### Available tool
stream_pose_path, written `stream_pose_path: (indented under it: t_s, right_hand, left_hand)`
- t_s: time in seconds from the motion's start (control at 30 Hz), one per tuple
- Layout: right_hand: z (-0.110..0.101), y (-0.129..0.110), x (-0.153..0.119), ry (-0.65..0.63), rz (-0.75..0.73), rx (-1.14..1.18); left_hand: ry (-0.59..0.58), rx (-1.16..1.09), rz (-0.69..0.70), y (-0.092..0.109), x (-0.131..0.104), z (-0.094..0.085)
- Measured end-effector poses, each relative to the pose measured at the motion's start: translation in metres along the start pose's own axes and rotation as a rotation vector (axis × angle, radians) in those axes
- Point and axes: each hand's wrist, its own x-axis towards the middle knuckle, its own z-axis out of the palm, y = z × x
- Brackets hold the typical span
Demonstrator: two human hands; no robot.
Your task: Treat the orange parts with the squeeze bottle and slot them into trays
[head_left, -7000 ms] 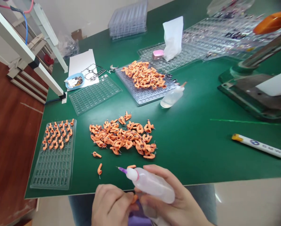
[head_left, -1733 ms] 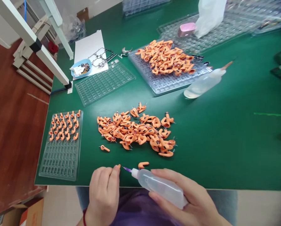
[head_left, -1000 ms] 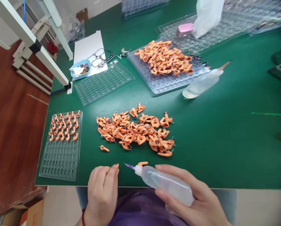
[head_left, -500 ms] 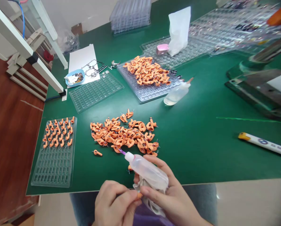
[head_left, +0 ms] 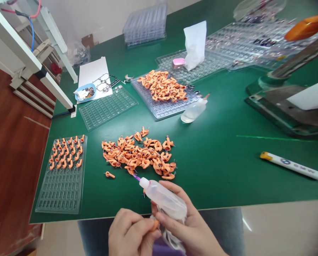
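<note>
Between the thumb and fingers of my left hand (head_left: 133,231) is a small orange earbud-shaped piece (head_left: 155,225), mostly covered by the fingertips. My right hand (head_left: 185,220) is closed around a translucent squeeze bottle (head_left: 166,199) with a white cap and a purple nozzle tip, which points up and left. A crumpled whitish cloth (head_left: 173,241) is bunched under the bottle in the same hand, close to the orange piece. Just beyond the nozzle lies a loose pile of orange earbud-shaped pieces (head_left: 137,153) with thin wires sticking out.
At left, a clear tray (head_left: 60,192) holds rows of orange pieces in its far part. Behind the pile are another tray (head_left: 108,106), a heaped tray stack (head_left: 159,114) and a second bottle (head_left: 193,112). A marker (head_left: 294,166) and a metal stand (head_left: 286,113) are at right.
The view has shifted slightly, so the things on the table sit a little differently in it. Both hands keep their holds, and a bit more of the orange piece shows at the left fingertips.
</note>
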Motion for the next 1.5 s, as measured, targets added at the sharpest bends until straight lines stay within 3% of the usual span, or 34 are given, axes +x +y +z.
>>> stream_pose_path:
  t_s: [0.27,0.4,0.63,0.87,1.0,1.3,1.5]
  right_hand:
    - [0.015,-0.013,0.013,0.144,-0.28,-0.209]
    - [0.023,-0.005,0.007,0.087,-0.207,-0.266]
    - [0.027,-0.004,0.003,0.049,-0.135,-0.151]
    - [0.032,-0.011,0.013,0.137,-0.167,-0.14]
    - [0.029,-0.02,0.021,0.231,-0.226,-0.044]
    - [0.025,-0.036,0.029,0.312,-0.377,-0.098]
    - [0.021,-0.034,0.023,0.242,-0.35,-0.14]
  left_hand:
    - [-0.064,-0.053,0.003,-0.004,-0.007,0.006]
    - [-0.058,-0.114,0.024,-0.004,-0.008,0.013]
    - [0.01,-0.175,0.006,-0.003,-0.01,0.02]
    - [-0.042,-0.171,-0.012,-0.003,-0.004,0.014]
    - [-0.026,-0.15,-0.033,-0.002,-0.002,0.01]
    - [-0.076,-0.116,-0.001,-0.003,-0.004,0.008]
    - [-0.075,-0.091,0.025,-0.002,-0.002,0.003]
